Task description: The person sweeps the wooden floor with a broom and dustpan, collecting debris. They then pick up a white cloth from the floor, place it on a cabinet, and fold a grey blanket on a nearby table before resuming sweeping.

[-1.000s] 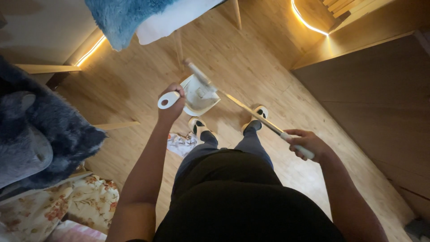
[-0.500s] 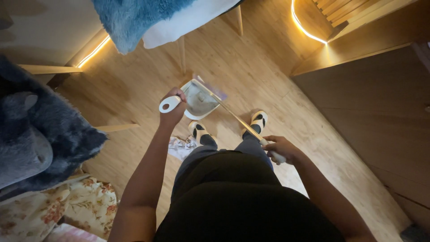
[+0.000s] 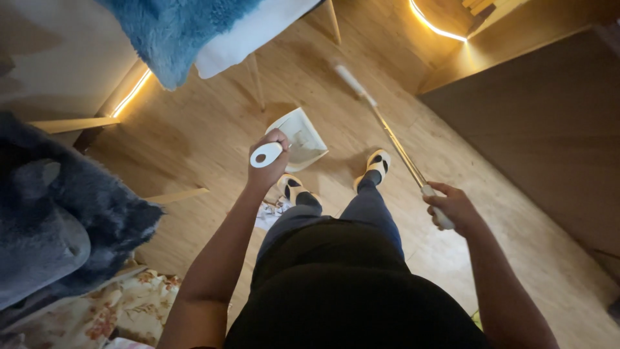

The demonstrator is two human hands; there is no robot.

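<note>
Head view, looking straight down past the torso to a wooden floor [image 3: 194,129].

Left hand [image 3: 270,161]: grip wrapped tight around the white handle of a dustpan [image 3: 300,137]. The round handle end pokes out on the near side of the fist. The pan hangs ahead of the hand, open tray facing up and away, over the floor just beyond the left foot [image 3: 292,187]. Cannot tell whether its lip touches the floor.

Right hand [image 3: 450,207]: grip pressed shut around the white end of a long broom stick [image 3: 394,139]. The stick's long axis runs from this hand forward and toward the left, ending at a white section [image 3: 349,77] far ahead. The brush end itself is not clear from here.

Key relation: the stick passes just right of the right foot [image 3: 376,165], and its far end lies beyond the dustpan and to its right. The 2 tools are apart, not touching. The left hand is the nearer one to the pan; the right hand holds only the near end of the stick.

Surroundings: blue fluffy cover [image 3: 181,29] on a bed edge ahead, dark fluffy blanket [image 3: 58,207] at left, floral fabric [image 3: 123,307] near the left elbow, crumpled paper [image 3: 271,210] by the left foot, lit strip [image 3: 132,94] along the skirting.
</note>
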